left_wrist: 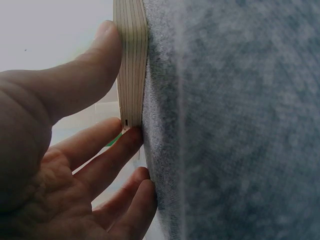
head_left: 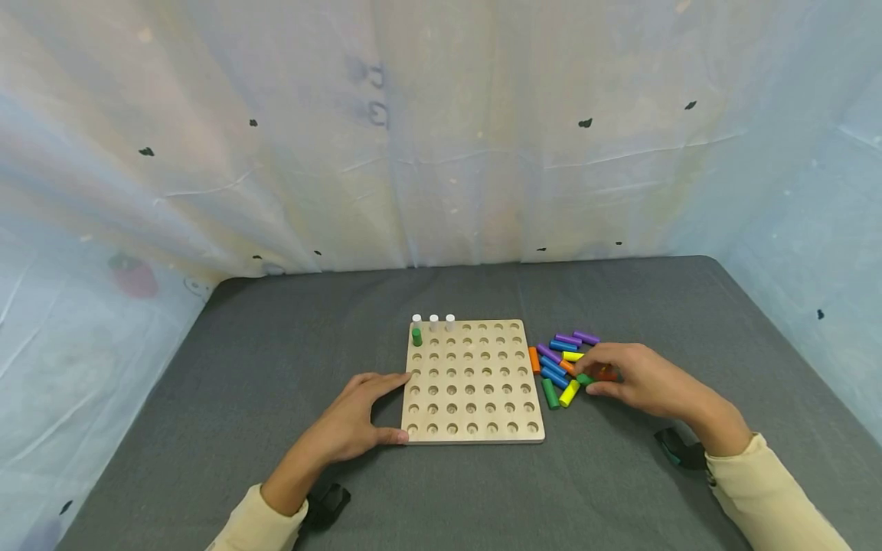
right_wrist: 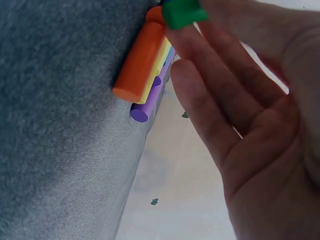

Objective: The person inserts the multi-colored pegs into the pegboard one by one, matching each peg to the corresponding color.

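The person's right hand [head_left: 637, 379] pinches a green peg [right_wrist: 182, 12] between thumb and forefinger. One end pokes out leftward from the grip; its long axis seems nearer flat than upright, though the fingers cover too much to tell the exact tilt. An orange peg [right_wrist: 139, 65] lies beneath the fingers on the gray cloth [head_left: 448, 497]. Just left of the grip is a loose pile of colored pegs [head_left: 553, 366], lying on their sides. Past these, further left, a wooden board [head_left: 478, 364] lies flat, its holes facing up, so the held peg appears to run across their direction rather than in line. At the board's far-left corner, well away from the grip, stand three white pegs [head_left: 433, 322] in a row, with an upright green peg [head_left: 416, 337] on the near side of the corner one. The left hand [head_left: 354, 419], fingers uncurled, touches the board's left edge; it is nearer that corner than the right hand is.
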`<state>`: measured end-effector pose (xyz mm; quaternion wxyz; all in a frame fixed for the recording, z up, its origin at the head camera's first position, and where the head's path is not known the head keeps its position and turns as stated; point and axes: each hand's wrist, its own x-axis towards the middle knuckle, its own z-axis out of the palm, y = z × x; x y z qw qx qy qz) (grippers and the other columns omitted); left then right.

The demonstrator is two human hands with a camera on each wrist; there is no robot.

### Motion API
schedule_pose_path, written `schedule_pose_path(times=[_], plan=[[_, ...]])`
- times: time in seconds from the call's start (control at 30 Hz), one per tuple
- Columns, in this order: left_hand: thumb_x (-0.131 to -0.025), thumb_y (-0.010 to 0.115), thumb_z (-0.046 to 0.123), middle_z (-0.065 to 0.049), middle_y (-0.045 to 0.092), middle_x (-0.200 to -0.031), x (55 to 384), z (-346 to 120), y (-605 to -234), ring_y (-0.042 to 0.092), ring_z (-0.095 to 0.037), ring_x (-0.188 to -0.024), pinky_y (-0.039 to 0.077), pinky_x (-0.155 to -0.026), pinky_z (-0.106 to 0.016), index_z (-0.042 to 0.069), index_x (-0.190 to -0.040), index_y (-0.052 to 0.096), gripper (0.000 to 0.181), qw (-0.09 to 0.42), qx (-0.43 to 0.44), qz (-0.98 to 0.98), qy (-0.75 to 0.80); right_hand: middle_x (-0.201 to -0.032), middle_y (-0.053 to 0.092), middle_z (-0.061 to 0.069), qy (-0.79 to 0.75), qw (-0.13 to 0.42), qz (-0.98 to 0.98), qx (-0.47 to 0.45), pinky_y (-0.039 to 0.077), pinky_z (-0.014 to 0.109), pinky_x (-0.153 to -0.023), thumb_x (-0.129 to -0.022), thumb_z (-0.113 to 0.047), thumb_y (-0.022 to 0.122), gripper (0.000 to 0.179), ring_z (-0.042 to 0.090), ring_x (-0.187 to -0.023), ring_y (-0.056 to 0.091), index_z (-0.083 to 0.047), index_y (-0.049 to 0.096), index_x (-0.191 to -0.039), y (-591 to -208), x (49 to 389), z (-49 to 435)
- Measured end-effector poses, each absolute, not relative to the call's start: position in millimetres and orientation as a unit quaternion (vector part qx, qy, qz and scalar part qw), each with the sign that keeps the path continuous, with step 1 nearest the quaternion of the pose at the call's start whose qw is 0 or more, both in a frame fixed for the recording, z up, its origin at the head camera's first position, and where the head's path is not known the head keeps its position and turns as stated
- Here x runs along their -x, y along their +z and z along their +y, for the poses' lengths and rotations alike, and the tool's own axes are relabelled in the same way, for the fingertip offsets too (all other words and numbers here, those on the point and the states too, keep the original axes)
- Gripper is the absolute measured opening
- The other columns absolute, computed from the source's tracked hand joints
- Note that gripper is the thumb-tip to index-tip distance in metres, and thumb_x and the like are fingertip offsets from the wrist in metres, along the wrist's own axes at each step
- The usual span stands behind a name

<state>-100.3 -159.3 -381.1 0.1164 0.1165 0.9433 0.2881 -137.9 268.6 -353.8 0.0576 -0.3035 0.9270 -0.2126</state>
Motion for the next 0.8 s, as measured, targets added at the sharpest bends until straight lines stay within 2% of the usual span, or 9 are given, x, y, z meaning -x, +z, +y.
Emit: schedule_pose_path(times=[0.27,0.47,0.8], plan=[[-0.069,0.09,0.028,0.0,0.054,-0.148,100,-158,-382,0.039,-0.027,-0.141,0.036,-0.111,-0.057,0.026,-0.146,0.052,0.086,0.112,-0.116,0.944,0.289,-0.099,0.072,-0.015,-0.213,0.074,0.934,0.277,0.052,0.027,-0.069,-0.087,-0.03,0.077,0.021,-0.002,-0.083,0.06,-0.026,0.07,-0.107,-353,138,265],[-0.069,0.091,0.027,-0.001,0.055,-0.147,97,-156,-387,0.041,-0.028,-0.139,0.038,-0.11,-0.056,0.024,-0.145,0.053,0.086,0.108,-0.124,0.939,0.303,-0.096,0.071,-0.016,-0.209,0.086,0.936,0.269,0.051,0.024,-0.068,-0.087,-0.029,0.077,0.021,-0.003,-0.083,0.062,-0.026,0.07,-0.107,-351,135,266],[-0.068,0.091,0.026,0.002,0.056,-0.146,98,-157,-384,0.041,-0.027,-0.139,0.039,-0.108,-0.057,0.026,-0.145,0.053,0.086,0.099,-0.111,0.944,0.296,-0.096,0.072,-0.018,-0.222,0.041,0.929,0.293,0.055,0.028,-0.074,-0.087,-0.024,0.077,0.021,-0.002,-0.09,0.067,-0.024,0.069,-0.107,-347,145,254]])
